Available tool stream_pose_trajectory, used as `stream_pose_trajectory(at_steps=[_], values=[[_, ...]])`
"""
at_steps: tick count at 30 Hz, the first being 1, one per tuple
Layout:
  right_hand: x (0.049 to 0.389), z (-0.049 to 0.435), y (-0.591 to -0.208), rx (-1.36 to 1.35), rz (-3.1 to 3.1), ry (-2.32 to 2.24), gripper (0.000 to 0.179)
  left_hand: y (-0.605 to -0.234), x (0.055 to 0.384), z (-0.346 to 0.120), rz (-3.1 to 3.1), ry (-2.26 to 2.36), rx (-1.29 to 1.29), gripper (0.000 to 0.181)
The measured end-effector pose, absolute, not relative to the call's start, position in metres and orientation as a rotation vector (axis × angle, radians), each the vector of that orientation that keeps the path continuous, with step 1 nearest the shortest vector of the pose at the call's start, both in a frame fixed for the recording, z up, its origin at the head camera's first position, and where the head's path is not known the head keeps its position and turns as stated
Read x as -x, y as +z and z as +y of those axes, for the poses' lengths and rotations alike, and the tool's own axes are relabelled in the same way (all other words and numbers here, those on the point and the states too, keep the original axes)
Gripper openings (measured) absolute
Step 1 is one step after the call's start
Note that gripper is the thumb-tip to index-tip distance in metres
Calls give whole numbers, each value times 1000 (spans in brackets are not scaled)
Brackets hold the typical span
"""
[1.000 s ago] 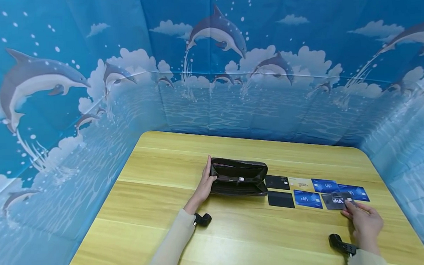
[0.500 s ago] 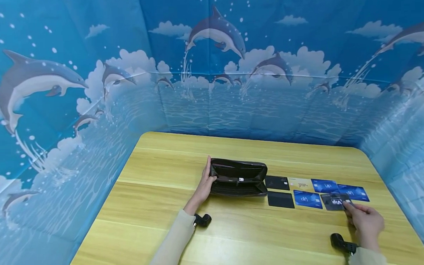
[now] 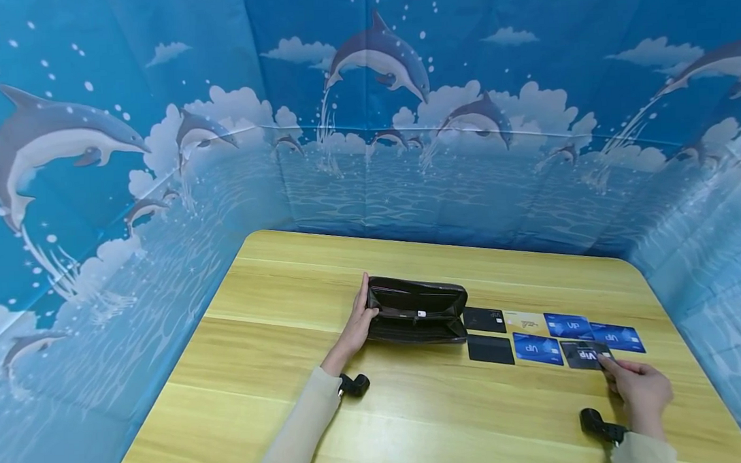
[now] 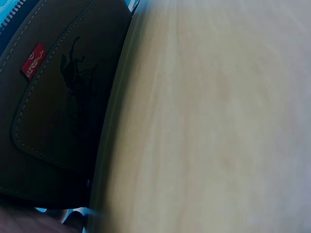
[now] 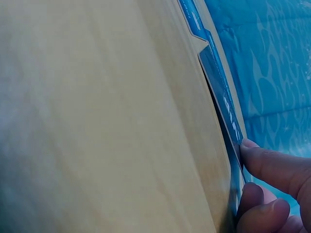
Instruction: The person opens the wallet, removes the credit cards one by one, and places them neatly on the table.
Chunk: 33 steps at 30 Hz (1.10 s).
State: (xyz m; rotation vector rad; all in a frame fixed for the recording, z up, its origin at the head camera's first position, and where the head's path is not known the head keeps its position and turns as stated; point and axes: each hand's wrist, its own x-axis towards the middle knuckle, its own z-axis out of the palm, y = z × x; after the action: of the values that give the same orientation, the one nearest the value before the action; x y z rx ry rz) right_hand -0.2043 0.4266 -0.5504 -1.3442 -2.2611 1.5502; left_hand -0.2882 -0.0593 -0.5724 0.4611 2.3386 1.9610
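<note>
left grip (image 3: 354, 329) clasping zip wallet (image 3: 417, 299) at its nine-o'clock end; right grip (image 3: 641, 387) pinching black vip card (image 3: 580, 354) at four o'clock.

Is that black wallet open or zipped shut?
Open: in the head view the wallet gapes, its inner compartments showing, with the left hand gripping one end.

There's one wallet (image 3: 416, 283) and one wooden table (image 3: 444, 406) over there, and I count three dark cards (image 3: 490, 349), three blue cards (image 3: 537, 349) and one gold card (image 3: 523, 322), seven altogether, plus one left hand (image 3: 353, 327), one right hand (image 3: 642, 387), two pale sleeves (image 3: 306, 424) and two black wrist cameras (image 3: 355, 385).
</note>
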Motion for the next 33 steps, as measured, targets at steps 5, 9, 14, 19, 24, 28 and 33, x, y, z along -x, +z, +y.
stream_pose_trajectory(at_steps=[5,9,14,19,24,28,33], values=[[204,427,-551,1328,-2267,1544,47,-572,288,-59,2326,1971,-473,70],[204,427,-551,1315,-2241,1569,43,-568,287,-60,2305,1971,-477,70],[204,427,-552,1305,-2230,1580,40,-549,279,-62,2267,1971,-494,70],[204,428,-553,1310,-2227,1575,43,-536,272,-62,2277,1937,-493,69],[204,427,-554,1319,-2215,1577,46,-536,272,-62,2276,1932,-465,70],[204,427,-554,1322,-2222,1579,44,-537,273,-62,2277,1928,-463,71],[205,428,-553,1318,-2209,1602,44,-536,274,-62,2268,1916,-472,69]])
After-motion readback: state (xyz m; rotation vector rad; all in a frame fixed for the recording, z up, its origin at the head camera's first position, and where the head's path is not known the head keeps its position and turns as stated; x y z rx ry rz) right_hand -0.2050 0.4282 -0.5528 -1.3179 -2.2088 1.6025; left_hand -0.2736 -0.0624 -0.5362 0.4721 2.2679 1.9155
